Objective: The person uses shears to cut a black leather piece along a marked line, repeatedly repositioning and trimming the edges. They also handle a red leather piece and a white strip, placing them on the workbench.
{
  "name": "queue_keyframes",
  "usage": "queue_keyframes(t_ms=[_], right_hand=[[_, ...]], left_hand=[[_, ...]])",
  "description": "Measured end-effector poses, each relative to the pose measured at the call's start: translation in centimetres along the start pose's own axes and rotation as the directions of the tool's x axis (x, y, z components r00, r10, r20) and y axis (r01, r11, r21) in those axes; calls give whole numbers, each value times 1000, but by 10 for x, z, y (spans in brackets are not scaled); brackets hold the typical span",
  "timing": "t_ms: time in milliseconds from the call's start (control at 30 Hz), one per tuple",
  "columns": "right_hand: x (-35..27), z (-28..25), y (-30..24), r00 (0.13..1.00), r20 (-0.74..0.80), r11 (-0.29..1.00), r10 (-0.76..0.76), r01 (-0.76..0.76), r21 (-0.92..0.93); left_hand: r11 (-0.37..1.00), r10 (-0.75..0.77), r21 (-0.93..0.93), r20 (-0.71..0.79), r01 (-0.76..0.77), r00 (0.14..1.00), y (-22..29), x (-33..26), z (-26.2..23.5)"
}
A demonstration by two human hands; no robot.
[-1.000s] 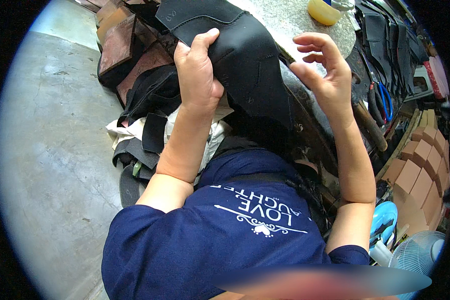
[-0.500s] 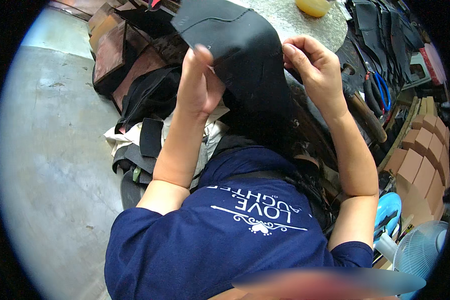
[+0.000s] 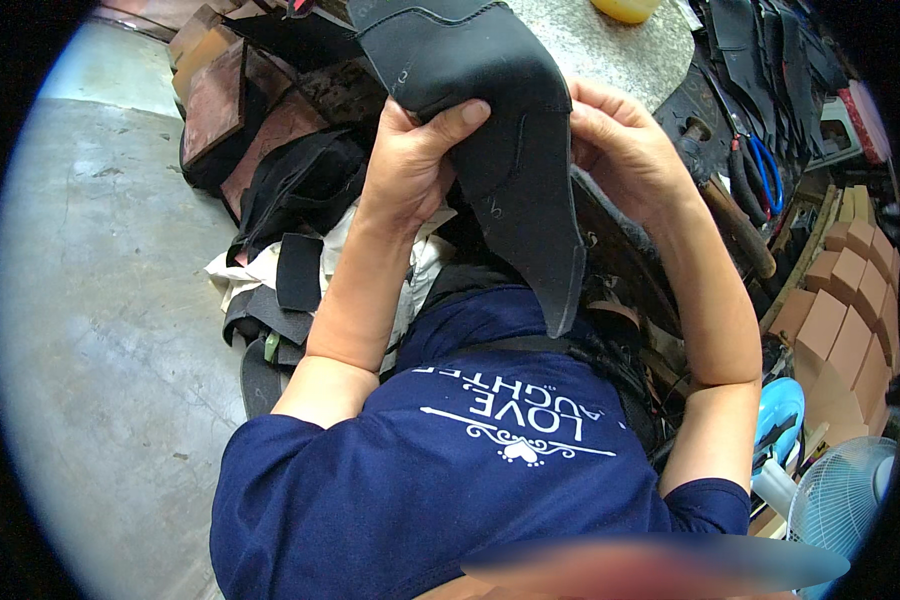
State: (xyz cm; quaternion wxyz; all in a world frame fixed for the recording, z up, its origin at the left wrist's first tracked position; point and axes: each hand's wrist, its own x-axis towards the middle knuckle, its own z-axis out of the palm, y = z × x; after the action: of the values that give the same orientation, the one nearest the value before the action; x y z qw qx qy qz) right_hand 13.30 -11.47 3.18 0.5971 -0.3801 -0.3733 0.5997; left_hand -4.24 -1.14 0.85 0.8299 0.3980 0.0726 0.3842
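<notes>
A black leather boot upper point(image 3: 510, 90), bent over and crossed by stitched seams, hangs in front of my chest. Its narrow pointed end reaches down to my shirt. My left hand point(image 3: 410, 160) is closed on its left edge, thumb pressed flat on the face and the other fingers behind. At the right edge, my right hand point(image 3: 625, 145) pinches the leather with curled fingers; the fingertips are partly hidden behind it. Small pale marks show on the leather.
A pale stone slab point(image 3: 640, 60) holds a yellow container point(image 3: 625, 8). To the right are blue-handled scissors point(image 3: 767, 180), a wooden-handled hammer point(image 3: 735, 230), black leather pieces point(image 3: 760, 60), stacked brown blocks point(image 3: 845, 300) and a fan point(image 3: 840, 500). Black cloth point(image 3: 305, 190) lies left.
The boot upper has turned, so its lower pointed part now faces me. My left thumb has come down onto its face. My right hand has moved slightly down along the edge.
</notes>
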Motion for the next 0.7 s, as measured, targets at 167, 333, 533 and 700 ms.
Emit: queue_keyframes(t_ms=[167, 333, 533, 700], right_hand=[[-4, 13, 6, 965, -4, 962, 263, -262, 76], [-8, 27, 9, 925, 0, 924, 381, -380, -35], [3, 24, -5, 953, -300, 992, 33, -68, -108], [-3, 24, -3, 999, -33, 977, 32, -25, 213]], left_hand=[[993, 109, 44, 14, -110, 994, -2, 4, 6], [992, 125, -1, -70, -125, 990, 1, 12, 10], [986, 165, 39, -160, -160, 973, 5, 17, 10], [957, 276, 142, -193, -252, 942, 4, 17, 9]])
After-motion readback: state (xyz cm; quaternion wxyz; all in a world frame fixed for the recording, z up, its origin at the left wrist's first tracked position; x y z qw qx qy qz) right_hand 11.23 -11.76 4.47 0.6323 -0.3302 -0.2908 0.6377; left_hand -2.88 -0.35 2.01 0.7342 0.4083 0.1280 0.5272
